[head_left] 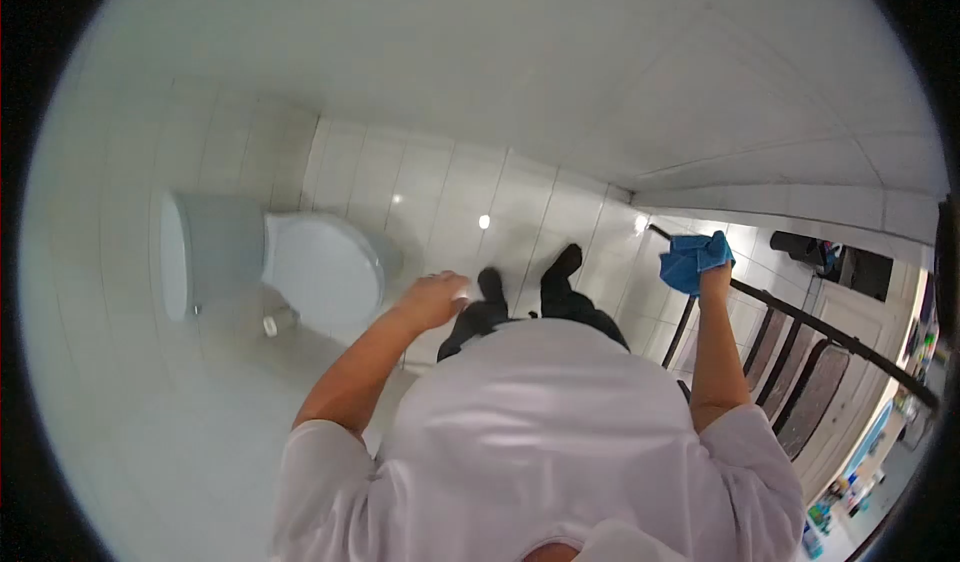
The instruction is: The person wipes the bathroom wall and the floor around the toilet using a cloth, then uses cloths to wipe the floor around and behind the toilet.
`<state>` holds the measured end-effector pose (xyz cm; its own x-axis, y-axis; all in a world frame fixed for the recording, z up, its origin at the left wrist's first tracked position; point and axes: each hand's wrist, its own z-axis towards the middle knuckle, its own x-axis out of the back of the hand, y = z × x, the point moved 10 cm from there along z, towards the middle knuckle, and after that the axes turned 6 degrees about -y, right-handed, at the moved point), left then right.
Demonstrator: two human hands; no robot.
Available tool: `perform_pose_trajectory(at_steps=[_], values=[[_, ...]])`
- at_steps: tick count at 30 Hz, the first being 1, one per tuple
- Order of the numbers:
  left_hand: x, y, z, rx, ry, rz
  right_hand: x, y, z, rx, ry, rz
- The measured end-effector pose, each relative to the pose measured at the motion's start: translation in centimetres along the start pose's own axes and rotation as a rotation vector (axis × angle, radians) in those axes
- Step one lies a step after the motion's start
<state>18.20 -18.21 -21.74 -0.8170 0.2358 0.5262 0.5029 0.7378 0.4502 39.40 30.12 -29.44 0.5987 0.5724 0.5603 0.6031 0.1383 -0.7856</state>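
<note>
My right hand is mostly hidden by a blue cloth (692, 262), which it presses against a dark metal rail (800, 314) at the right; the wrist shows just below the cloth. My left hand (436, 299) hangs in front of my body, left of my dark-clad legs, its fingers curled. A small whitish patch shows at its fingertips, too blurred to name. Nearest to that hand is the white toilet (325, 267), its lid down, with the tank (215, 257) behind it.
A small white roll or cup (279, 322) is beside the toilet base. Tiled walls rise on the left and top. Beyond the railing are a pale door (850, 312), dark items on the floor and a cluttered shelf at the lower right.
</note>
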Motion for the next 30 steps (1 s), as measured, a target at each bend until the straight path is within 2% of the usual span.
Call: perform_pose_trajectory(at_steps=[1,2,4,5,7,8,13,16,18,19,20,21,22,23,24,25,26,27,28,30], values=[[-1.3,-2.9,-2.3,0.074,0.017,-0.044,-1.7,1.5,-1.2,-0.169,-0.160,0.018],[-2.2,-5.2,-4.3,0.142,0.030,-0.082,-2.3,2.2,-2.2,-0.176,-0.185,-0.004],[-5.3,-9.7,-7.2,0.240,0.033,-0.109,-4.8,4.6,-2.6,-0.228,-0.360,-0.359],[-7.1,-11.9,-8.8,0.330,0.025,-0.110,-5.6,4.5,-3.0,-0.227,-0.376,-0.374],[-10.5,-14.1,-11.1,0.374,0.000,-0.146,-9.2,3.7,-3.8,-0.120,-0.671,-0.888],[-12.2,-15.2,-12.0,0.410,-0.015,-0.161,-10.7,1.3,-4.9,-0.118,-0.714,-0.958],[-17.2,-18.2,-15.9,0.541,0.126,-0.463,-16.0,-4.2,-6.9,0.018,-0.793,-0.876],[-18.3,-17.5,-17.8,0.656,0.230,-0.637,-18.2,-7.6,-6.3,0.080,-0.841,-0.812],[-19.9,-16.6,-18.4,0.724,0.264,-0.734,-19.3,-7.3,-3.7,0.115,-0.885,-0.825],[-20.3,-15.6,-18.3,0.671,0.327,-0.723,-19.8,-7.0,-2.0,0.110,-0.907,-0.827],[-20.9,-14.1,-18.5,0.625,0.385,-0.711,-20.1,-8.3,-0.7,0.197,-0.852,-0.904],[-20.3,-11.8,-19.3,0.666,0.396,-0.739,-20.3,-9.3,0.6,0.284,-0.793,-0.972],[-21.8,-7.8,-18.4,0.617,0.032,-0.731,-21.0,-9.0,1.6,0.210,-0.861,-0.941],[-24.2,-3.7,-18.5,0.542,-0.328,-0.725,-21.5,-9.8,1.9,0.238,-0.904,-0.953],[-27.4,0.4,-17.5,0.305,-0.331,-0.850,-21.5,-11.4,1.7,0.185,-0.960,-0.869],[-31.2,4.0,-17.6,0.289,-0.331,-1.088,-22.4,-12.4,1.5,0.137,-1.022,-0.785],[-33.8,7.9,-18.1,0.280,-0.335,-1.326,-23.5,-12.2,3.1,0.226,-1.042,-0.869],[-34.6,11.9,-20.0,0.493,-0.352,-1.698,-24.7,-11.6,5.0,0.324,-1.069,-0.948],[-35.7,15.3,-21.0,0.609,-0.283,-1.878,-25.2,-11.7,5.4,0.303,-1.084,-0.928],[-38.1,21.0,-21.4,0.711,-0.133,-1.941,-26.4,-10.9,6.4,0.235,-1.152,-0.892]])
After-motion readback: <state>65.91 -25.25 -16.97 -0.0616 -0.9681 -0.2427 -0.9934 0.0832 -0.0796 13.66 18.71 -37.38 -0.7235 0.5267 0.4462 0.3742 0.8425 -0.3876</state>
